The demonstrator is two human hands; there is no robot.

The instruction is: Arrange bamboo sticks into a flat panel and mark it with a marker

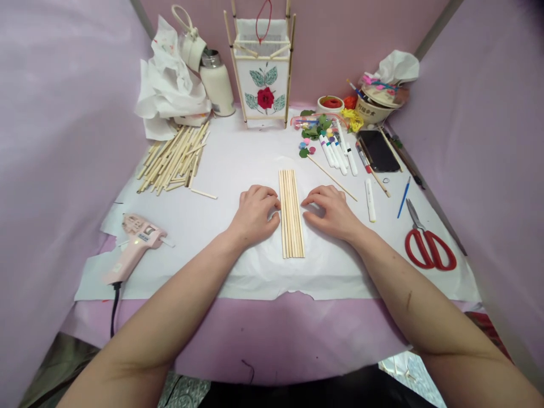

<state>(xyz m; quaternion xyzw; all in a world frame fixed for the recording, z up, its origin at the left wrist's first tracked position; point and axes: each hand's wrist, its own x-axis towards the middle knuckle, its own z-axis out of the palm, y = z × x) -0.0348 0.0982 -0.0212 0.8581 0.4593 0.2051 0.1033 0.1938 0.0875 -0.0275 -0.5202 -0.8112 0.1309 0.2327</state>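
Note:
A row of several thin wooden sticks (pixel 291 212) lies side by side on white paper (pixel 238 170) in the middle of the table. My left hand (pixel 255 214) rests on the paper with curled fingers pressed against the row's left edge. My right hand (pixel 334 211) lies opposite, its fingertips touching the row's right edge. Neither hand grips a stick; both push the row from the sides.
A pile of loose sticks (pixel 174 158) lies back left, a pink glue gun (pixel 134 243) front left. A paper lantern with a red flower (pixel 263 73) stands at the back. Markers (pixel 338 152), a phone (pixel 378 150), a bowl (pixel 376 105) and red scissors (pixel 427 241) fill the right.

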